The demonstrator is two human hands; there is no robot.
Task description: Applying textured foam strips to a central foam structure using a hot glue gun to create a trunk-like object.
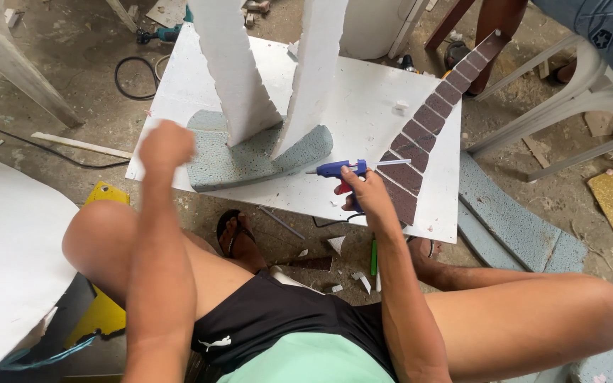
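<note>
Two hands are busy here: our right hand [363,186] grips a blue glue gun [340,170], its nozzle on the brown tiled strip [420,138] that leans on the white counter [363,99]. Our left hand [167,145] is clenched and blurred, holding nothing, beside the grey foam base [250,159]. We judge gluing is underway; next needs a steady bead.
</note>
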